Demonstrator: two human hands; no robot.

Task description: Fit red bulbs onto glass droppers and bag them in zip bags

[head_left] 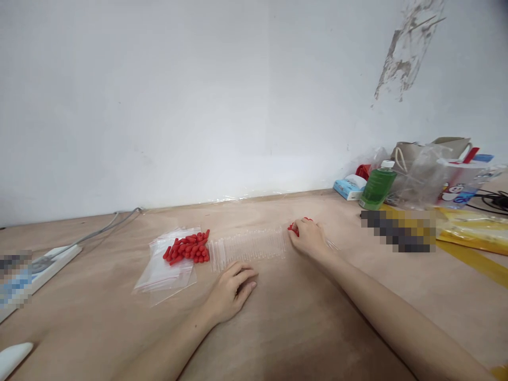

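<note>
- Right grip (309, 239): fingers curled down over a few red pieces (292, 228) on the bench (286, 323); whether they are clamped cannot be told.
- Left grip (230, 292): on the bench, loosely bent, thumb apart from the fingers, nothing visible in it, just beside the row's left end.
- Row of clear slim tubes (248, 245): laid side by side between the right grip and the red pile (188, 247).
- Red pile: heaped partly over clear plastic bags (162, 275).
- Green bottle (378, 186): upright at far right, beside a tissue pack (349, 187).

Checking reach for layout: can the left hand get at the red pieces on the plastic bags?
Probably yes: the left hand looks empty and is close by; nothing upright stands between it and the red pieces.
</note>
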